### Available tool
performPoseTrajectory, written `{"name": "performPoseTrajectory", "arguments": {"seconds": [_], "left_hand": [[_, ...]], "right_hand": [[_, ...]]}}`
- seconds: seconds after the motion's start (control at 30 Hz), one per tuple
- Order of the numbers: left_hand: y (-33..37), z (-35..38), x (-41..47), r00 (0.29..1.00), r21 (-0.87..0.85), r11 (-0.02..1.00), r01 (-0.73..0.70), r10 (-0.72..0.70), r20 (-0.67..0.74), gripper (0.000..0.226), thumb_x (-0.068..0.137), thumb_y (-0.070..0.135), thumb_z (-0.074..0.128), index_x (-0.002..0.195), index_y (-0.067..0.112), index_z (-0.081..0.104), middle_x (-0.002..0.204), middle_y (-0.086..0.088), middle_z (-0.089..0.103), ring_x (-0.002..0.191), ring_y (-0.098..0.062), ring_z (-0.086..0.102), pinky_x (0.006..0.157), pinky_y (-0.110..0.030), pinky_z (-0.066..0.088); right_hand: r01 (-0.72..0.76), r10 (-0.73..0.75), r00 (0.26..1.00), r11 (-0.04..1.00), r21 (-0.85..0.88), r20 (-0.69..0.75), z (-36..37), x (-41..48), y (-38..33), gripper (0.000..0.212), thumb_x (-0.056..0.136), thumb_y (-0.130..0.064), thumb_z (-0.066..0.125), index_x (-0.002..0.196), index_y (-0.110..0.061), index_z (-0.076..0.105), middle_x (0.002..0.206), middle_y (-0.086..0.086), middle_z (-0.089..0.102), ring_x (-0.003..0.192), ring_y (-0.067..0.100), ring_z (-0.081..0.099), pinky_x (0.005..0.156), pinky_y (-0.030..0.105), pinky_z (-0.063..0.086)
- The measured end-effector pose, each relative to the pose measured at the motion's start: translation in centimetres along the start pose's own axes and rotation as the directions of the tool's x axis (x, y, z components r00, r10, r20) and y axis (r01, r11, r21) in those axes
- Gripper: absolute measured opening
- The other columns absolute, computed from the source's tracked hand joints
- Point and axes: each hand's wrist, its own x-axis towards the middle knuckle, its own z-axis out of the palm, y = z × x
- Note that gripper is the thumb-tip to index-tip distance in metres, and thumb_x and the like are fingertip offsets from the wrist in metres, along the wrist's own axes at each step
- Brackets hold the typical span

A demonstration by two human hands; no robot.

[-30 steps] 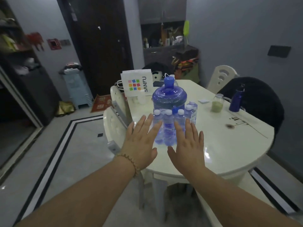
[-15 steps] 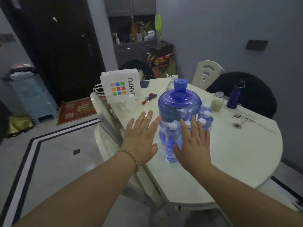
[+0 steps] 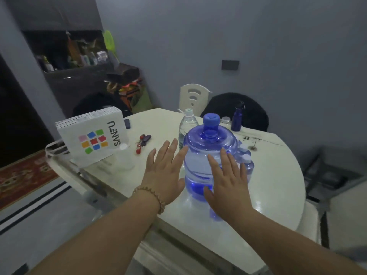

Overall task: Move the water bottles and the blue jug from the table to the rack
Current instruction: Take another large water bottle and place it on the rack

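Note:
A blue see-through jug (image 3: pixel 200 157) with a blue cap stands on the white round table (image 3: pixel 274 175). Small water bottles (image 3: pixel 245 157) with white caps peek out behind its right side, mostly hidden by it. A taller clear bottle (image 3: pixel 187 124) stands just behind the jug on the left. My left hand (image 3: pixel 164 173) hovers flat, fingers spread, just left of the jug. My right hand (image 3: pixel 228 181) is spread in front of the jug's lower right, hiding part of it. Neither hand holds anything. No rack is clearly in view.
A white box (image 3: pixel 93 137) with coloured squares stands at the table's left, keys (image 3: pixel 142 142) beside it. A dark blue flask (image 3: pixel 237 119) and a small jar (image 3: pixel 225 120) stand at the far side. White chairs (image 3: pixel 191 97) surround the table; a dark cabinet (image 3: pixel 79 80) stands behind.
My view has swung left and closer around the table. The jug now stands in front of the small bottles. Both hands stay spread, nearer the jug.

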Motion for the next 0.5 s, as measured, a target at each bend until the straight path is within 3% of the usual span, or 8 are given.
{"name": "performPoseTrajectory", "arguments": {"seconds": [0.17, 0.33, 0.5], "left_hand": [[-3.3, 2.2, 5.0, 1.000, -0.016, 1.000, -0.024, 0.024, -0.019, 0.084, 0.086, 0.053, 0.051, 0.144, 0.035, -0.007, 0.158, 0.000, -0.004, 0.143, -0.023, -0.004, 0.109, -0.042, -0.010], [-7.2, 4.3, 8.2, 0.993, 0.067, 0.992, -0.106, 0.103, 0.050, 0.085, 0.086, 0.048, 0.052, 0.146, 0.032, -0.005, 0.158, -0.001, -0.005, 0.143, -0.023, -0.006, 0.114, -0.046, -0.002], [-11.1, 5.7, 14.0, 0.994, 0.027, 0.994, -0.110, 0.109, 0.027, 0.083, 0.087, 0.052, 0.049, 0.145, 0.033, -0.007, 0.158, -0.001, -0.008, 0.143, -0.024, -0.007, 0.113, -0.046, -0.002]], "right_hand": [[0.010, -0.011, 0.999, 1.000, -0.027, -0.035, 3.2, 5.3, -2.6, 0.084, 0.087, -0.049, 0.055, 0.148, -0.033, -0.001, 0.159, 0.004, -0.011, 0.144, 0.026, -0.012, 0.114, 0.050, -0.007], [0.081, -0.084, 0.995, 0.996, -0.047, -0.058, 5.1, 10.9, -4.2, 0.078, 0.093, -0.046, 0.047, 0.147, -0.032, -0.008, 0.157, 0.004, -0.021, 0.137, 0.022, -0.030, 0.110, 0.048, -0.017], [0.081, -0.081, 0.982, 0.997, -0.009, -0.169, 5.0, 18.3, -5.2, 0.069, 0.096, -0.032, 0.043, 0.147, -0.031, -0.004, 0.159, 0.004, -0.012, 0.141, 0.022, -0.022, 0.110, 0.042, -0.013]]}}
